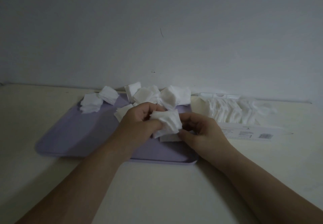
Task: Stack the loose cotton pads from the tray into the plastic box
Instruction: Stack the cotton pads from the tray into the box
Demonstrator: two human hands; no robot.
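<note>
A lilac tray (73, 132) lies on the table in front of me. Loose white cotton pads lie heaped along its far edge (167, 95) and in a small pile at its far left (91, 104). My left hand (138, 125) grips a bunch of cotton pads (168, 122) over the tray's middle. My right hand (202, 132) has curled fingers around the bunch's right side, its thumb on a flat pad below. The clear plastic box (232, 99) stands to the right of the tray, with a row of pads inside it.
A white wall rises right behind the tray and box. The box's printed label or lid (251, 133) lies flat on the table in front of the box. Pale tabletop spreads on the left and near me.
</note>
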